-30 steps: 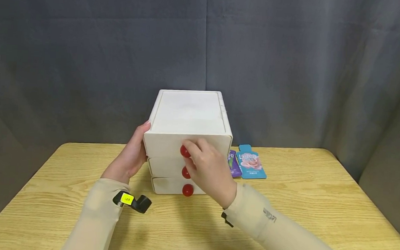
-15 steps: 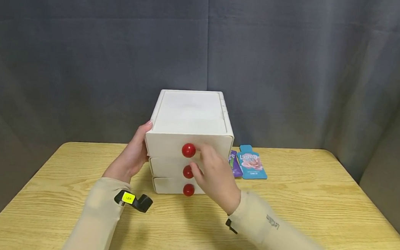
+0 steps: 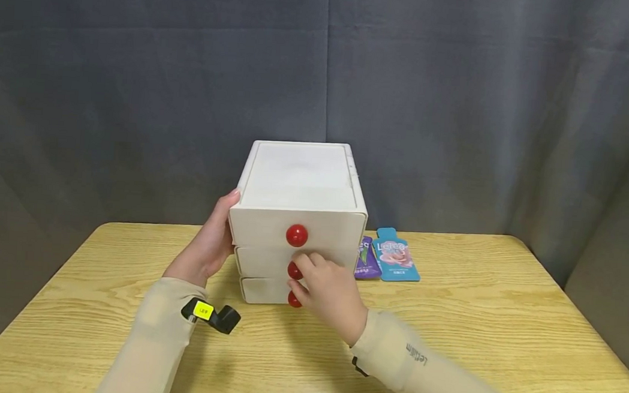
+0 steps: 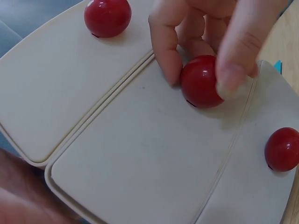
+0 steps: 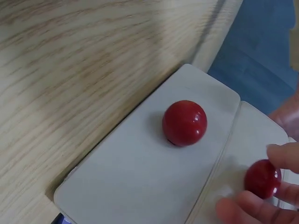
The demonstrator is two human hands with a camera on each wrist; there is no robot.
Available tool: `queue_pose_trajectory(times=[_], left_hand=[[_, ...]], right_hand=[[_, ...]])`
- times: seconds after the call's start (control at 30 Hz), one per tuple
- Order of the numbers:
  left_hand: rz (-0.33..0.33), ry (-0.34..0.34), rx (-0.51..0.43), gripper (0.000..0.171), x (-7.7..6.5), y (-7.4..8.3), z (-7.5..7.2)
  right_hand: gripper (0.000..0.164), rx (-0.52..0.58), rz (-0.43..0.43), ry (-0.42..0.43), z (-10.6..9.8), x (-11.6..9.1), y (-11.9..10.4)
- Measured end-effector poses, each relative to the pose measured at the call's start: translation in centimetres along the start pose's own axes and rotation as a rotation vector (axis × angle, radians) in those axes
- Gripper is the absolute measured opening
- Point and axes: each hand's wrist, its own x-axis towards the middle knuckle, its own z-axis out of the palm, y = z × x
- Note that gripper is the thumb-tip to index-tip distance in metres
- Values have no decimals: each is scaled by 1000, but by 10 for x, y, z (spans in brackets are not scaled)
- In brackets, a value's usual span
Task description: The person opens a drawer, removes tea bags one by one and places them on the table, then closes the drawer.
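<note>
A white three-drawer box (image 3: 299,177) with red round knobs stands on the wooden table in the head view. My right hand (image 3: 333,291) pinches the middle knob (image 4: 201,81) between thumb and fingers; the left wrist view shows the fingertips on both sides of it. The top knob (image 3: 297,236) is bare above the hand, and the bottom knob (image 5: 184,123) shows fully in the right wrist view. My left hand (image 3: 209,238) rests against the box's left side, thumb up near the top edge; its other fingers are mostly hidden. All drawers look pushed in.
A purple packet (image 3: 367,260) and a blue packet (image 3: 396,258) with a pink flower lie right of the box. A grey curtain (image 3: 460,109) hangs behind the wooden table (image 3: 475,314).
My right hand has let go of the top knob, moved down and taken the middle knob. The left hand stays at the box's side.
</note>
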Motion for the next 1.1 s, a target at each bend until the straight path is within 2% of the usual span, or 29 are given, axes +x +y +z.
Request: queue_pose_trajectory(times=[0.2,0.4,0.67,1.1], left_hand=[[4,-10,-27,72,0,1,0],[-27,0,0,72,0,3,-1],[-52,7,20,72,-1,6,0],[-62,1,28,71,-1,8,0]], right_hand=[[34,-34,-17,19,5,0,-2],[33,-79,-45,70,10,-2,-4],[28,40,-12,32,6,1,-3],[30,-28,-43,34,1,-4,-9]])
